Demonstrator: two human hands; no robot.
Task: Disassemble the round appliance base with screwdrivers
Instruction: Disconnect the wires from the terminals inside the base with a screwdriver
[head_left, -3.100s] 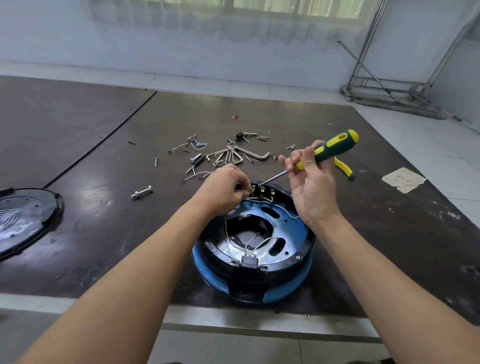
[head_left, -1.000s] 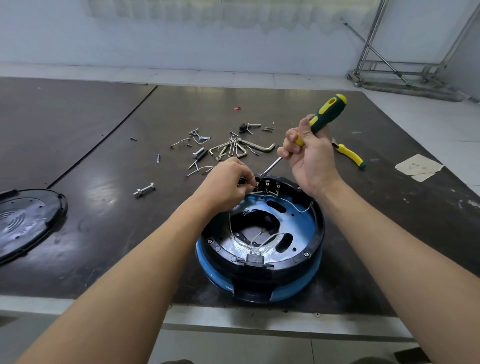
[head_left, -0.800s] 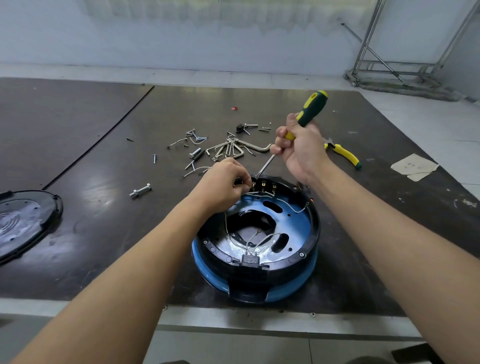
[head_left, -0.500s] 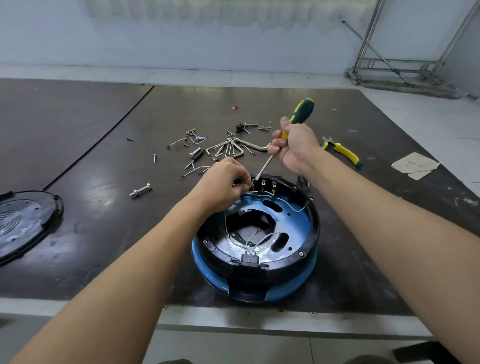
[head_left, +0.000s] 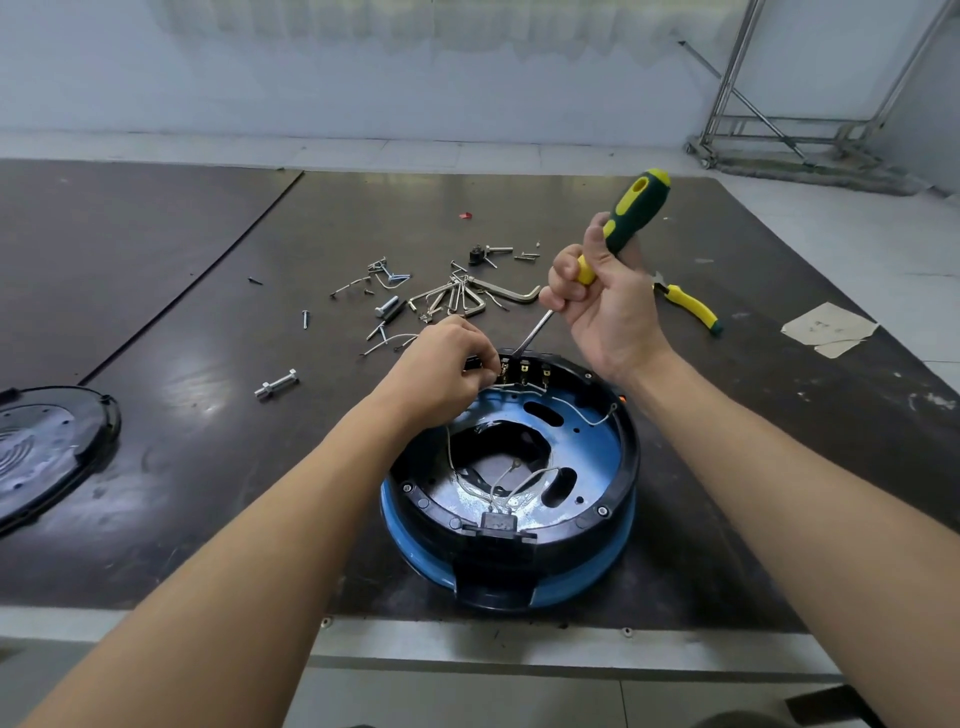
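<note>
Head view: black-and-blue round plastic appliance base (head_left: 587, 452) sat open-side up at 6 o'clock on dark worn tabletop (head_left: 208, 441), near front edge. Thin white wires (head_left: 498, 488) crossed its hollow; brass terminal row (head_left: 524, 366) at its 12 o'clock. Left hand (head_left: 441, 364) pinched rim beside terminals, fingers curled. Right hand (head_left: 608, 306) fist-gripped green-and-yellow screwdriver (head_left: 631, 213), tip at terminals. Scattered steel screws and hex keys (head_left: 467, 299) at 12 o'clock, yellow-handled pliers (head_left: 688, 304) at 2, black round cover (head_left: 47, 452) at 9. Pale wall, metal rack (head_left: 795, 104) at 1.
</note>
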